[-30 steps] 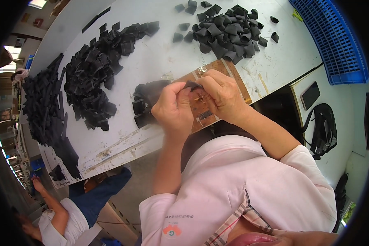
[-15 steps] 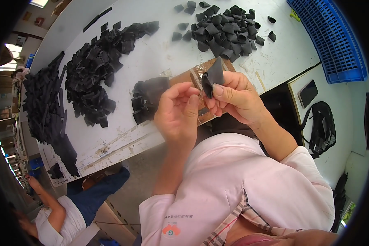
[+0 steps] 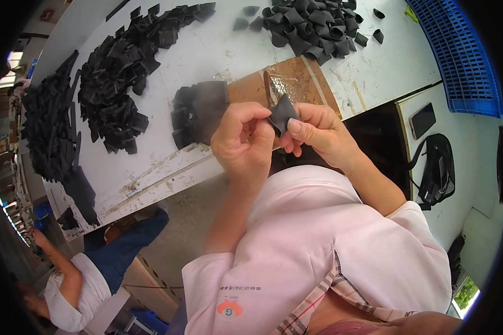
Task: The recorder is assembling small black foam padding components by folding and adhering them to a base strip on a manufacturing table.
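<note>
Seen from above, a person's two bare hands meet over the near edge of a white counter (image 3: pixel 151 106). The left hand (image 3: pixel 241 131) pinches the left edge of a small dark folded piece (image 3: pixel 283 116); the right hand (image 3: pixel 321 131) grips its right side, thumb on top. The piece is held up in front of a brown board (image 3: pixel 318 84) with a glossy, wet-looking patch (image 3: pixel 285 85). If the right thumb eases off, the fold might spring open, since the material looks springy. Dipping too low could smear it, if that patch is sticky. A loose stack of dark pieces (image 3: pixel 198 109) lies beside the left hand; a sideways knock could scatter it.
</note>
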`<state>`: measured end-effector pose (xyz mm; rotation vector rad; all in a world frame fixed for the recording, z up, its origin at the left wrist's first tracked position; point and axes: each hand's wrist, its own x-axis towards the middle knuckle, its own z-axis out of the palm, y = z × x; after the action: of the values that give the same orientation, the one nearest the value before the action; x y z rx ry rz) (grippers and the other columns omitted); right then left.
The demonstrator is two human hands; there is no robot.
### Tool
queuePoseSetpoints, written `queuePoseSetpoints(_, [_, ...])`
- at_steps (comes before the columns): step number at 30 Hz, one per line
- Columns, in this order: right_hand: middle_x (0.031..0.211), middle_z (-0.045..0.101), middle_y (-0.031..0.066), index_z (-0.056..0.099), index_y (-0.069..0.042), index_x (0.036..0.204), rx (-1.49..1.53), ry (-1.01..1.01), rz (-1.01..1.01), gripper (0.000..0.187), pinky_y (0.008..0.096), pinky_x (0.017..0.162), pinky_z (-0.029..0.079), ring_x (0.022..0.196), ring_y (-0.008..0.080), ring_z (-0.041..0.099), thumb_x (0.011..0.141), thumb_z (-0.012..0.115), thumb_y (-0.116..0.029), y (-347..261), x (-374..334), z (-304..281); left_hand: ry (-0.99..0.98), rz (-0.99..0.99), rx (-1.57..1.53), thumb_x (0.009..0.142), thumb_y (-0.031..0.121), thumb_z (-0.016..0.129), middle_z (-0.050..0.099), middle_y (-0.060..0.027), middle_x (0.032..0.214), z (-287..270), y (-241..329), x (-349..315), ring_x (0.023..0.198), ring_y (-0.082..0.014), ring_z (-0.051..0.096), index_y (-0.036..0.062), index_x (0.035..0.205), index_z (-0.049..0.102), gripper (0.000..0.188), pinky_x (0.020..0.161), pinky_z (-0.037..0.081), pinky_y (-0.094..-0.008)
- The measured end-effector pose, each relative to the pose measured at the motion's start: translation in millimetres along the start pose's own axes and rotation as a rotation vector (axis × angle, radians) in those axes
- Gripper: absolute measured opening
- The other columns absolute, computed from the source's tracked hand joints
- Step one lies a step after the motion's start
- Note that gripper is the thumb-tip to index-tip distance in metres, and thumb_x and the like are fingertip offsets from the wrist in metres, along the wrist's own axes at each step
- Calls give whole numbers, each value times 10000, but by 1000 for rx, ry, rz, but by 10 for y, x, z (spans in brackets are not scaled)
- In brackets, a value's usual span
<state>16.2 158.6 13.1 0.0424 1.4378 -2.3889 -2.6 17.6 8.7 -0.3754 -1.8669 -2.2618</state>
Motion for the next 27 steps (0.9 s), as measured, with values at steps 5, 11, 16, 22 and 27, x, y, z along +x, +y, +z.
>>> queuePoseSetpoints(5, [648, 539, -8, 571, -5, 853, -252, 212, -321, 157, 188, 491, 414, 599, 44, 505, 814, 593, -156, -6, 40, 81, -92, -133, -129, 793, -53, 532, 524, -45, 807, -60, -80, -60, 571, -58, 495, -2, 763, 536, 58, 506, 417, -170])
queuePoseSetpoints(11, [607, 527, -11, 574, -2, 800, -533, 146, -96, 112, 182, 479, 399, 562, 33, 485, 794, 607, -109, 49, 17, -162, -40, -376, -295, 819, -17, 498, 556, -81, 808, -61, -288, -283, 552, -73, 511, -2, 769, 541, 68, 510, 421, -173])
queuePoseSetpoints(16, [731, 583, 21, 572, 12, 945, -740, 396, -298, 253, 190, 518, 403, 595, 66, 511, 826, 572, -211, -475, 431, -522, 105, -174, 699, 753, 5, 525, 530, -116, 888, -377, -635, -143, 697, -168, 530, 1, 879, 526, 126, 609, 441, -287])
queuePoseSetpoints(22, [775, 579, 29, 539, 19, 1038, -782, 478, -417, 285, 203, 602, 426, 678, 74, 525, 847, 544, -192, -390, 463, -675, 34, -40, 1492, 688, 135, 629, 487, -163, 835, -304, -950, 451, 808, -313, 508, 3, 830, 487, 240, 670, 481, -364])
queuePoseSetpoints(27, [719, 544, 0, 549, 13, 961, -637, 287, -57, 199, 197, 576, 412, 635, 60, 487, 865, 518, -158, -39, 201, -523, -106, -88, 1634, 698, 109, 582, 539, -194, 816, -392, -1148, 579, 733, -318, 577, -38, 817, 524, 198, 602, 510, -357])
